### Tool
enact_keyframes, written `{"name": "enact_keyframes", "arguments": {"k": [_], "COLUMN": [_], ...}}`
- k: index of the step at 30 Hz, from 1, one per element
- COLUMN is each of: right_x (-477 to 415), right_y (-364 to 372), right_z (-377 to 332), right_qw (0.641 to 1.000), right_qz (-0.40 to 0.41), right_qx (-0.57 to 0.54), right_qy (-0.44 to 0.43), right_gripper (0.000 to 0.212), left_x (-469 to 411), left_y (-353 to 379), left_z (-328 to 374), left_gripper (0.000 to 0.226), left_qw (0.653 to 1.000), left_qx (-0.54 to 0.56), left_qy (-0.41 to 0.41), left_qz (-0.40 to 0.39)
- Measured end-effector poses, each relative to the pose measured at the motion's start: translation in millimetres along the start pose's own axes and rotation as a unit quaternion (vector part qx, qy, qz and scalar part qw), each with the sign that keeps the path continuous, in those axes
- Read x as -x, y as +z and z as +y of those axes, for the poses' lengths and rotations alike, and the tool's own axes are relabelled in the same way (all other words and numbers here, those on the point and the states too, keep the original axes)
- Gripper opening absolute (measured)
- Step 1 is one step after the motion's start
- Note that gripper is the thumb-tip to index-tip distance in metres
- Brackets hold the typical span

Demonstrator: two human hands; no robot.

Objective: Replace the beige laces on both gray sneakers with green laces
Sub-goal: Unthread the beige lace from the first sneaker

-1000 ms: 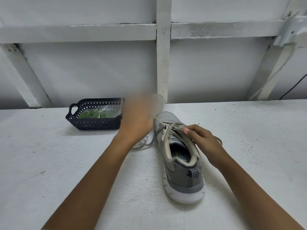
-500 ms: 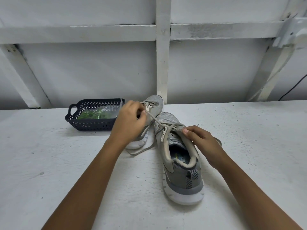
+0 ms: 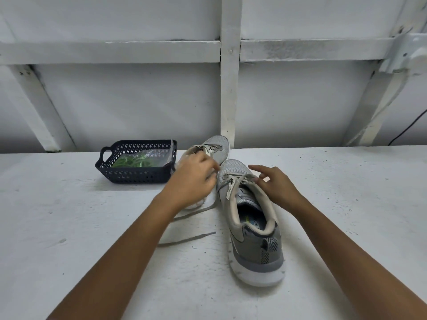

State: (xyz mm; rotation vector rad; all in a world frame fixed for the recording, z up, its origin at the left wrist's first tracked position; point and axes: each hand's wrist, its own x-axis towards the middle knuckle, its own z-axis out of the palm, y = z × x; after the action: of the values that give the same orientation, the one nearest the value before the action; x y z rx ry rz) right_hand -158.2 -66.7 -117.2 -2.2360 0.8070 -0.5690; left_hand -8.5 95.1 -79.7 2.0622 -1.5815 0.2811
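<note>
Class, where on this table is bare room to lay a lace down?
Bare table right of the near sneaker, and near-left, before the basket. Crowded where basket, far sneaker, beige lace, left hand and right hand meet.

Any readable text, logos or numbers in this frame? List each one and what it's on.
"FO": pale letters on the insole of the near gray sneaker; the rest of the word is out of view.
Yellow-green mark beside it on the insole: too small to read.
Far gray sneaker, bag of green laces, dark basket: no legible text.
</note>
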Motion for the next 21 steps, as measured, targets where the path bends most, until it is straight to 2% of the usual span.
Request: {"name": "enact_keyframes", "arguments": {"k": [3, 6, 8, 10, 12, 15, 17, 21], "right_x": [-12.3, -9.3, -3.5, 5.0, 14.9, 29.9, 38.6, 53.3], "right_y": [7.3, 4.5, -2.6, -13.0, -23.1, -28.8, -29.8, -34.3], "right_z": [2.3, -4.5, -10.6, -20.0, -29.5, -39.7, -42.2, -40.7], "right_qw": [0.999, 1.000, 1.000, 0.998, 0.997, 0.996, 0.996, 0.989], "right_qz": [-0.011, 0.007, 0.001, -0.001, 0.004, -0.012, -0.020, -0.043], "right_qx": [0.035, 0.025, -0.004, -0.062, -0.075, -0.075, -0.045, 0.033], "right_qy": [-0.004, 0.005, -0.001, -0.005, -0.019, -0.041, -0.068, -0.135], "right_gripper": [0.029, 0.014, 0.008, 0.011, 0.014, 0.015, 0.011, 0.011], "left_x": [-2.0, -1.2, -4.1, -7.6, -10.9, -10.9, -8.6, 10.8], "left_y": [19.9, 24.6, 20.9, 12.8, 4.9, -1.6, -2.1, 1.9], "left_z": [8.4, 13.6, 15.8, 19.4, 26.0, 41.1, 49.0, 50.1], "left_gripper": [0.032, 0.030, 0.027, 0.019, 0.009, 0.014, 0.015, 0.009], "left_qw": [0.987, 0.982, 0.987, 0.994, 0.994, 0.982, 0.979, 0.986], "left_qx": [-0.135, -0.167, -0.134, -0.045, 0.050, 0.134, 0.162, 0.162], "left_qy": [-0.004, -0.014, -0.027, -0.062, -0.089, -0.120, -0.108, -0.019], "left_qz": [-0.081, -0.087, -0.086, -0.072, -0.049, -0.063, -0.057, -0.029]}}
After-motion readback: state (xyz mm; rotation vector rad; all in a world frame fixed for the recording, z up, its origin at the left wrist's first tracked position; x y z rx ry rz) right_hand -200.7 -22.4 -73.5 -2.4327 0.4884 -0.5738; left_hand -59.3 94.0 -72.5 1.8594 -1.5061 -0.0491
